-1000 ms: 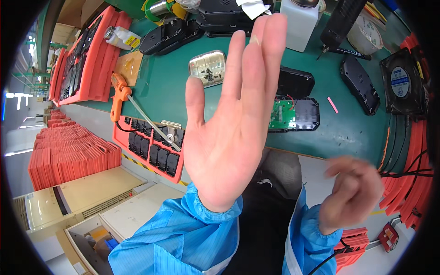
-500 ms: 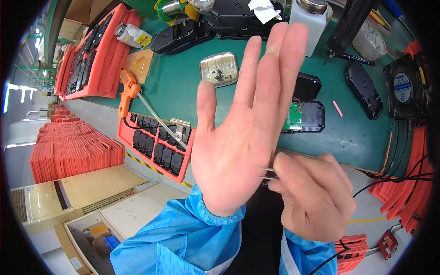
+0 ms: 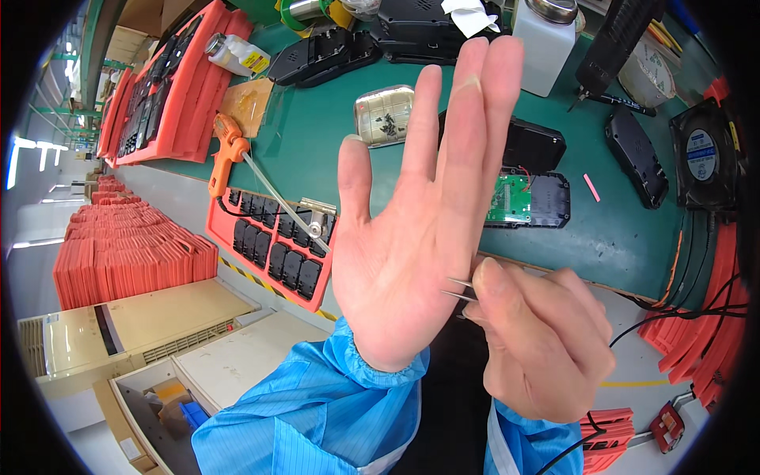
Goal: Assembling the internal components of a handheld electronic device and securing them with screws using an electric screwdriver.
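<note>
Left hand (image 3: 412, 245): raised, fingers spread flat, grasping nothing.
Right hand (image 3: 538, 340): clenched round tweezers (image 3: 459, 289), tips touching left palm.

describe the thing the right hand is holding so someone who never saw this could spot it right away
Start at the raised left hand, open with its palm facing the camera, in front of the green workbench. At its lower edge, the right hand pinches a pair of thin metal tweezers, tips at the left palm. They are the only slim silvery two-pronged tool held in the hands; the other tools lie on the bench.
</note>
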A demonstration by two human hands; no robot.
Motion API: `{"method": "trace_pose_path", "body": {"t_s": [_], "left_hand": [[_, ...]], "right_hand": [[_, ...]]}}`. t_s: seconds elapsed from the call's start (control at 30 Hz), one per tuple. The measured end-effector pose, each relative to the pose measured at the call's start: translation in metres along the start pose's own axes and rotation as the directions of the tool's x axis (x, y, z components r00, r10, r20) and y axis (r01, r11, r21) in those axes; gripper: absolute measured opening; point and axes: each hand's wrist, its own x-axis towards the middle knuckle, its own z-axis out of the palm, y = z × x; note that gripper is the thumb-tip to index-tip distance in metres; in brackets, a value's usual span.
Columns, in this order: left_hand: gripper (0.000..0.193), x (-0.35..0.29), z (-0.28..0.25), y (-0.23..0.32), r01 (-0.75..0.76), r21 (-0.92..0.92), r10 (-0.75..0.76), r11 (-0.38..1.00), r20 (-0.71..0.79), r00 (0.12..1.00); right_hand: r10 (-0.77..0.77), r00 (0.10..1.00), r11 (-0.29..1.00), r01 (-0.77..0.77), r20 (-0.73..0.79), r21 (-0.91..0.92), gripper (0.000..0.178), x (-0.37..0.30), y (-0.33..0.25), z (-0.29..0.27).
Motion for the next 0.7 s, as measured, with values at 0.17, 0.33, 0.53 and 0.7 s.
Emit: {"method": "trace_pose_path", "body": {"t_s": [0.17,0.33,0.53,0.7], "left_hand": [[0.061,-0.0002,0.0010,0.0031,0.000,-0.019,-0.001,1.000,-0.012,1.000],[0.060,0.0004,-0.0012,0.0023,0.004,-0.027,-0.004,1.000,-0.002,1.000],[0.065,-0.0010,-0.0019,0.0014,-0.046,-0.070,0.047,0.996,0.003,0.999],[0.070,-0.0020,-0.0009,-0.0024,-0.083,0.029,0.082,0.996,0.030,0.996]], "right_hand": [[-0.022,0.999,1.000,0.022,0.033,-0.003,0.051,-0.0003,0.0010,0.0002],[-0.014,0.999,1.000,0.014,0.052,0.007,0.052,-0.0009,-0.0020,-0.0006],[-0.018,0.996,0.999,0.022,0.086,-0.046,0.053,-0.0016,-0.0058,-0.0022],[-0.003,0.996,0.998,0.008,0.090,-0.059,0.053,-0.0022,-0.0066,-0.0009]]}}
